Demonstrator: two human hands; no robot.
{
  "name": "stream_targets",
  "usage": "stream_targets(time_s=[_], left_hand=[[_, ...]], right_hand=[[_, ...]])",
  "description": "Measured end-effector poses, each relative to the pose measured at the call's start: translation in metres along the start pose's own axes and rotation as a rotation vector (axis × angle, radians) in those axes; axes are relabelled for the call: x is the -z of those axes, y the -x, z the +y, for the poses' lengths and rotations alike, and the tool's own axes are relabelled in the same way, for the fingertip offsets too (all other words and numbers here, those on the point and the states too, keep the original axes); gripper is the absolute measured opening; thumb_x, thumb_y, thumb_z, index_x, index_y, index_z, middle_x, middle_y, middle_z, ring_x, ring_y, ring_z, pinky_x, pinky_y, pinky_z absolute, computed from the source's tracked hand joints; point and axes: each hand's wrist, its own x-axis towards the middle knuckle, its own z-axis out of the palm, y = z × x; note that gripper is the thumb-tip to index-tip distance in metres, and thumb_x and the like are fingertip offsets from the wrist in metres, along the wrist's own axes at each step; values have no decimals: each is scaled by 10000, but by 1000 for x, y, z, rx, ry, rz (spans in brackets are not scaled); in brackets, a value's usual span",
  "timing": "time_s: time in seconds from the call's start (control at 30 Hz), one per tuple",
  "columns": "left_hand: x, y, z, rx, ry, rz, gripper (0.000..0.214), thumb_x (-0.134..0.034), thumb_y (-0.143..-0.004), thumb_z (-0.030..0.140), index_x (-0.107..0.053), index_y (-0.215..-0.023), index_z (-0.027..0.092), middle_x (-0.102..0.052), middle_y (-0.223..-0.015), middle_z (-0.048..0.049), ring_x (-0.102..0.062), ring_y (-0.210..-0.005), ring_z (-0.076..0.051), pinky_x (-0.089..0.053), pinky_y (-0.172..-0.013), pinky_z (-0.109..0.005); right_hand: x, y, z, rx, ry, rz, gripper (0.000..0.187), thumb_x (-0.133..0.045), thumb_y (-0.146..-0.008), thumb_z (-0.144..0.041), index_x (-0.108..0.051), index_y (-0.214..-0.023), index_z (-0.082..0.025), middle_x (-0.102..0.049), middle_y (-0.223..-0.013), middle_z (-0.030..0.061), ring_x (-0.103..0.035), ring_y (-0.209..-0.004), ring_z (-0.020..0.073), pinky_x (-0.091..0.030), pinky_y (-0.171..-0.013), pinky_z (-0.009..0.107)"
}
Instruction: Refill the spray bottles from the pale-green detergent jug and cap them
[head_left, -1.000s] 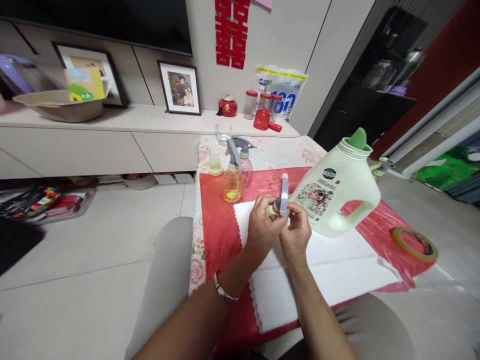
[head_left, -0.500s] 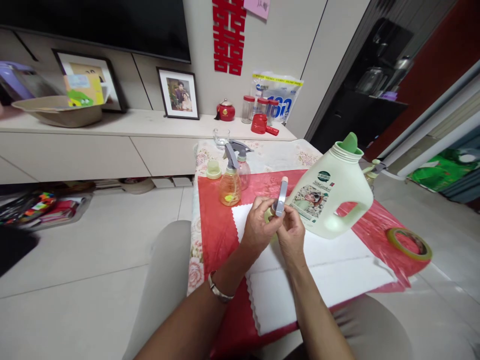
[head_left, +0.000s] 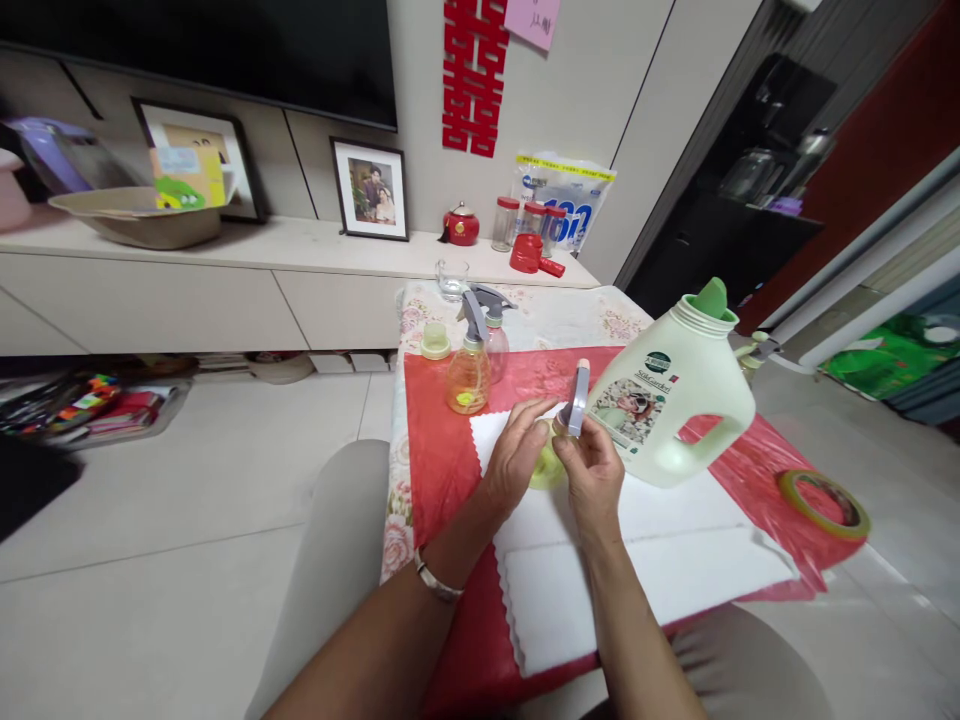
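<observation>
One spray bottle [head_left: 548, 468] is low right of frame centre, pinched near its top by the right hand [head_left: 596, 472]; the left hand [head_left: 516, 458] sits half open alongside. Probably light, slick plastic; best gripped under the sprayer [head_left: 577, 400].

kinda yellowy-green bottle [head_left: 547, 470], grey spray trigger [head_left: 576, 402], minty jug [head_left: 671, 415], plain white mat [head_left: 652, 575], loud red sheet [head_left: 444, 470], pink-rose floral tablecloth [head_left: 397, 540]
</observation>
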Motion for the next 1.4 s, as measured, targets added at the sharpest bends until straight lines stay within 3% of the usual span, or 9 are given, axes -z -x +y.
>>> stream_targets(time_s=[0.07,0.17,0.3,0.5,0.67,0.83,0.93,1.13,1.4], left_hand=[[6,1,-4,118,67,-63,442,-452,-900,230,-574,-1323,193,-592,-1375,-112,-518,-1324,-262,-383,-1149,-474],[13,3,-9,264,150,-222,684,-562,-743,151,-464,-1417,214,-532,-1459,-97,-499,-1341,-298,-420,-1112,-480],[14,6,-7,222,-70,-348,929,-674,-631,116,-335,-1491,212,-421,-1519,-128,-413,-1391,-335,-367,-1151,-490],[2,8,-5,41,-320,-250,925,-741,-590,136,-380,-1439,206,-506,-1308,-125,-479,-1270,-320,-406,-1105,-488],[-6,9,-2,-18,-415,-143,900,-774,-580,161,-395,-1392,249,-502,-1264,-99,-483,-1218,-333,-431,-1047,-523],[-12,14,3,-152,-450,-207,891,-787,-564,161,-385,-1356,219,-496,-1234,-101,-469,-1182,-316,-423,-1046,-505],[-17,20,4,-176,-461,-240,876,-789,-571,166,-375,-1342,212,-477,-1219,-107,-463,-1166,-320,-432,-1026,-515],[-28,29,5,-177,-412,-297,951,-838,-551,166,-338,-1356,252,-442,-1234,-101,-450,-1186,-335,-429,-1031,-550],[-41,38,2,-142,-437,-281,1003,-878,-481,225,-382,-1352,195,-449,-1182,-112,-469,-1128,-344,-441,-1001,-548]], right_hand=[[3,-2,3,-7,-11,21,497,-784,-764,-409,-611,-1152,-151,-658,-1157,116,-643,-1065,221,-510,-981,422],[8,-5,7,-13,-12,51,514,-771,-785,-425,-592,-1179,-148,-654,-1173,124,-645,-1060,222,-513,-968,414],[14,-7,3,-13,21,38,482,-740,-826,-431,-598,-1192,-153,-645,-1202,121,-634,-1081,217,-511,-959,385],[23,-2,-26,10,141,-28,445,-773,-798,-392,-651,-1166,-172,-649,-1192,91,-617,-1110,219,-511,-972,367],[39,-5,-68,39,252,-29,499,-763,-810,-420,-649,-1243,-201,-619,-1258,82,-598,-1133,218,-527,-913,327],[51,-7,-115,59,673,-71,430,-685,-855,-543,-700,-1110,-197,-681,-947,32,-603,-745,135,-485,-652,247],[55,-7,-133,122,872,-120,385,-652,-873,-553,-701,-998,-192,-659,-833,5,-554,-644,104,-437,-591,230],[66,-8,-147,226,1040,-152,358,-584,-917,-500,-661,-788,-175,-548,-660,-12,-459,-570,85,-340,-549,227],[82,-5,-147,130,978,-175,349,-579,-920,-493,-661,-807,-173,-585,-707,-9,-483,-597,87,-349,-570,224]])
